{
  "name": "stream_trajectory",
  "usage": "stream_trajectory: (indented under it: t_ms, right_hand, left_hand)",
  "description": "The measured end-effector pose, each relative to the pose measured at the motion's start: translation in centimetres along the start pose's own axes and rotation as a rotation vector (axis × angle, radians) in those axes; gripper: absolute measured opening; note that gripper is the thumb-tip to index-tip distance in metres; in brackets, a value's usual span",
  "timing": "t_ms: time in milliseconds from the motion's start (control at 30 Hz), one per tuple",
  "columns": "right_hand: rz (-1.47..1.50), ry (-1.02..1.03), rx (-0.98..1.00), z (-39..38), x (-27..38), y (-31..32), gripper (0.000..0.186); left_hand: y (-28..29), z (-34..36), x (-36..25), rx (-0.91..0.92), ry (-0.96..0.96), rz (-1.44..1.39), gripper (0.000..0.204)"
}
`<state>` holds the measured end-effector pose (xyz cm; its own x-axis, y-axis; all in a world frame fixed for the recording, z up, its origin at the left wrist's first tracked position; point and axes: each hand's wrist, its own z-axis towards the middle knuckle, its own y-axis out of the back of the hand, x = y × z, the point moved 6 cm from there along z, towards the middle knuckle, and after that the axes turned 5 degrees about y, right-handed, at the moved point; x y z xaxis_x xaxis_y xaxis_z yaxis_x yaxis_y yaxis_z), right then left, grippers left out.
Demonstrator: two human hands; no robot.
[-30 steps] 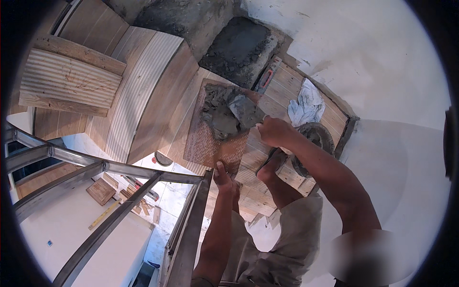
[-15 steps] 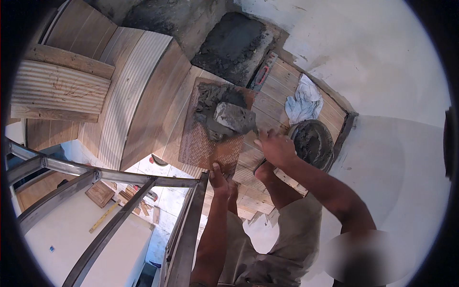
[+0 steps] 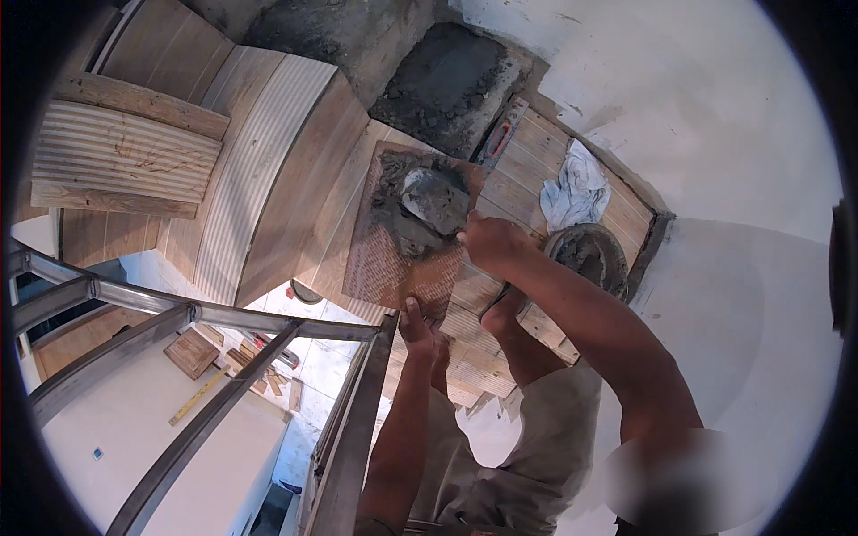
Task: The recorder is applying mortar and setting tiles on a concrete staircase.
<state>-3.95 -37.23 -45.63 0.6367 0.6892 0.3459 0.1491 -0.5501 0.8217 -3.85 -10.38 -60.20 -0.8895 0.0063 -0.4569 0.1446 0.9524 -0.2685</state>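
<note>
My left hand (image 3: 416,329) grips the near edge of a brown tile (image 3: 393,279), thumb on top. The tile is held tilted with its ribbed back upward. Wet grey mortar (image 3: 404,228) is heaped across its far half. My right hand (image 3: 493,243) is closed round a trowel, whose handle is mostly hidden by the fingers. The mortar-smeared trowel blade (image 3: 436,200) lies against the heap. Beyond the tile is a bed of dark mortar (image 3: 444,79) on the stair landing.
A bucket (image 3: 620,250) with mortar stands right of my right forearm. Near it lie a white cloth (image 3: 576,188) and a level (image 3: 502,134) with a red grip. Wood-look tiled steps (image 3: 295,192) descend leftward. A metal railing (image 3: 250,328) borders the drop at lower left.
My right hand has moved forward and left with the trowel, pushing the blade farther across the mortar. My left hand keeps its hold on the tile. The view has shifted slightly.
</note>
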Motion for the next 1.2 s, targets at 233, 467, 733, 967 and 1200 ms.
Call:
stream_trajectory:
  t_ms: [233,467,733,967,1200]
  right_hand:
    - [0.038,0.142,0.28,-2.4,0.2,1.9,0.05]
    - [-0.018,0.11,-0.007,-5.6,-0.8,1.1,0.051]
    - [0.062,0.119,-0.156,-0.9,-10.9,-4.0,0.054]
    - [-0.026,-0.005,-0.051,-2.0,-15.0,-5.0,0.053]
    - [-0.01,-0.199,-0.01,-10.7,-18.5,-2.9,0.046]
  left_hand:
    - [-0.8,-0.5,0.2,-0.038,0.057,-0.006,0.076]
    - [0.6,0.1,0.3,-0.036,0.051,-0.018,0.077]
    - [0.7,1.1,0.6,-0.03,-0.027,-0.045,0.072]
    - [-0.9,-0.7,0.1,-0.111,0.027,-0.041,0.075]
    - [-0.6,-0.6,0.5,-0.105,0.03,-0.074,0.077]
